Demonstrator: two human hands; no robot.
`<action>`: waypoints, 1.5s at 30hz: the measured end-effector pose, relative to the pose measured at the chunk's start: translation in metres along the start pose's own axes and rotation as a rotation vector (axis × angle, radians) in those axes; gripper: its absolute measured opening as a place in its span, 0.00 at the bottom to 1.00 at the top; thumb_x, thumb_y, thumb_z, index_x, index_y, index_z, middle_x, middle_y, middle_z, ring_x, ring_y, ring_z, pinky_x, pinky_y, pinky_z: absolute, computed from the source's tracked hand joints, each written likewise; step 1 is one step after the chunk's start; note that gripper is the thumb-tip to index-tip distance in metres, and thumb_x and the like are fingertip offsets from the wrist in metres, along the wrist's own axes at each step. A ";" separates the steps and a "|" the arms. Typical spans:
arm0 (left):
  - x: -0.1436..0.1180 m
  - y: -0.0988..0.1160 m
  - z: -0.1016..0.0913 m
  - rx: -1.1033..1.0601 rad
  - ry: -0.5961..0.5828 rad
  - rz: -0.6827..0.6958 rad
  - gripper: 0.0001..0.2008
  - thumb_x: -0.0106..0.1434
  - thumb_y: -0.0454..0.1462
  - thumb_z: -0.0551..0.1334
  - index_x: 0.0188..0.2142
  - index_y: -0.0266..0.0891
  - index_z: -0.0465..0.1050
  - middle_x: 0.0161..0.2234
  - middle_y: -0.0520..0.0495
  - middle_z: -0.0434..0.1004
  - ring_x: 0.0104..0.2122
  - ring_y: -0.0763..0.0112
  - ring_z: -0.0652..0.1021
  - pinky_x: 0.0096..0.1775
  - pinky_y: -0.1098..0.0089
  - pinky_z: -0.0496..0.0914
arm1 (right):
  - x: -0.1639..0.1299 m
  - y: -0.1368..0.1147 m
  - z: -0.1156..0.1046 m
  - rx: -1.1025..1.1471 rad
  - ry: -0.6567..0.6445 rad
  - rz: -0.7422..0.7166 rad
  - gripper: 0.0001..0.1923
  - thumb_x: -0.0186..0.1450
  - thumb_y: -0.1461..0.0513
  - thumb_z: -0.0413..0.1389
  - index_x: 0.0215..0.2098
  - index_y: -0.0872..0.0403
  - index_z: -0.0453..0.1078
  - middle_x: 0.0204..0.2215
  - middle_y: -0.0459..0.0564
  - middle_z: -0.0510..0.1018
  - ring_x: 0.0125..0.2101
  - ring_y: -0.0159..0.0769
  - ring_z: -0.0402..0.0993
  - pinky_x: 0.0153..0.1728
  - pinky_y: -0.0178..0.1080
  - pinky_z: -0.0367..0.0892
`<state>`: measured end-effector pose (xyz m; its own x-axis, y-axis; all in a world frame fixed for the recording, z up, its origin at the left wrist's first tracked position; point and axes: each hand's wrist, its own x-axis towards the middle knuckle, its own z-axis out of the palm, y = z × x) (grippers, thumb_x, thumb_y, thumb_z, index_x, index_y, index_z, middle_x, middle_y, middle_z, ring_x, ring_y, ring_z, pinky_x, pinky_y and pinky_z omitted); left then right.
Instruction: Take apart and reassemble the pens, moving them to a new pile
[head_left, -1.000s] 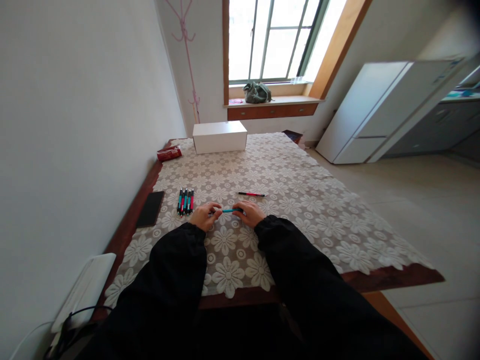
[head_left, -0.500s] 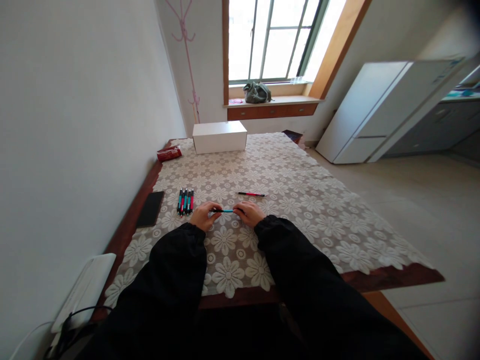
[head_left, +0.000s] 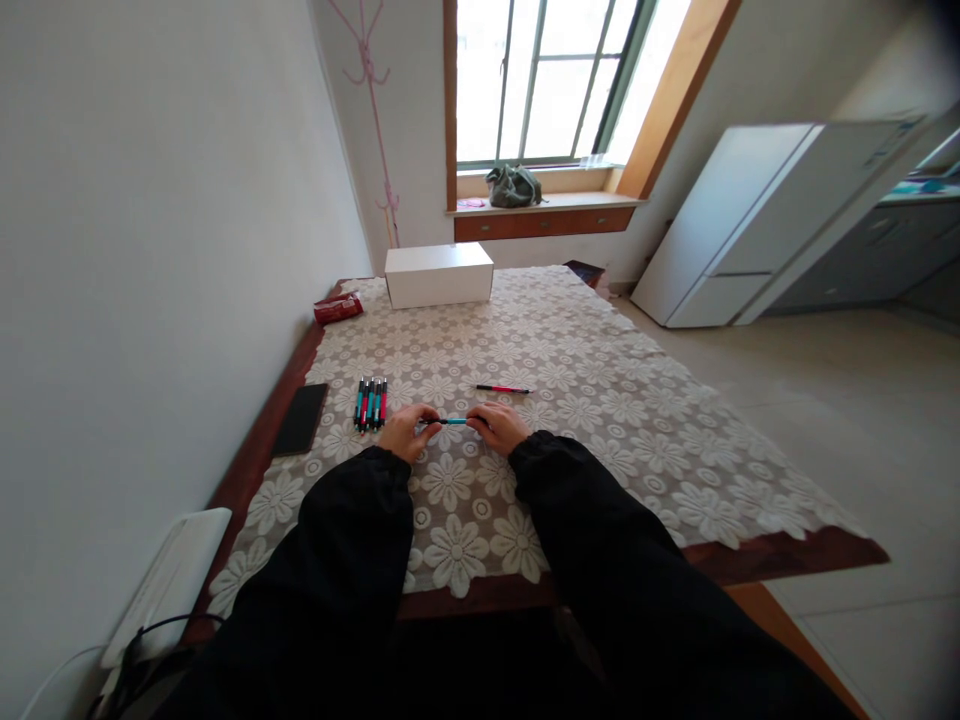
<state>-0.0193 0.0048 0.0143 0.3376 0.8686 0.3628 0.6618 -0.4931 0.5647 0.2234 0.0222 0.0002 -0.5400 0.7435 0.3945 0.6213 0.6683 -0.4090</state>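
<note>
Lacy floral tablecloth [head_left: 600,440] under both hands [head_left: 409,432] pinching slim teal pen [head_left: 453,422].

Right of the red pen [head_left: 503,389] the tabletop [head_left: 675,440] lies open; left of it, a pen row [head_left: 370,402] and phone [head_left: 300,419] block passage.

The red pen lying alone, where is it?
In the head view, the red pen lies on the tablecloth, just beyond the right hand.

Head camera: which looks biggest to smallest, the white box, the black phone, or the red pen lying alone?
1. White box, though farthest away.
2. Black phone.
3. Red pen, thinnest by far, lying beyond the hands.
</note>
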 end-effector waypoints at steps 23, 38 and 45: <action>0.001 -0.001 0.000 0.058 0.021 -0.005 0.08 0.65 0.41 0.60 0.34 0.40 0.74 0.37 0.45 0.79 0.42 0.61 0.77 0.47 0.61 0.68 | 0.000 -0.002 -0.002 -0.011 0.035 -0.006 0.11 0.71 0.57 0.51 0.38 0.52 0.72 0.33 0.50 0.78 0.36 0.37 0.72 0.40 0.38 0.62; 0.000 -0.002 0.000 0.027 0.061 -0.003 0.08 0.60 0.39 0.65 0.39 0.41 0.73 0.39 0.45 0.78 0.43 0.60 0.76 0.47 0.61 0.69 | 0.000 -0.002 -0.001 -0.015 0.044 0.000 0.10 0.71 0.57 0.52 0.39 0.52 0.72 0.34 0.50 0.79 0.36 0.37 0.73 0.39 0.38 0.62; 0.001 -0.004 0.001 0.078 0.022 0.011 0.16 0.69 0.44 0.52 0.33 0.41 0.74 0.37 0.45 0.78 0.41 0.62 0.76 0.46 0.62 0.68 | 0.000 -0.001 -0.002 -0.004 0.064 0.001 0.10 0.71 0.56 0.52 0.39 0.52 0.72 0.34 0.50 0.78 0.36 0.37 0.73 0.40 0.38 0.62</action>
<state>-0.0212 0.0080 0.0116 0.3309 0.8613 0.3855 0.7084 -0.4966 0.5015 0.2235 0.0216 0.0021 -0.5021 0.7413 0.4454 0.6244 0.6670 -0.4064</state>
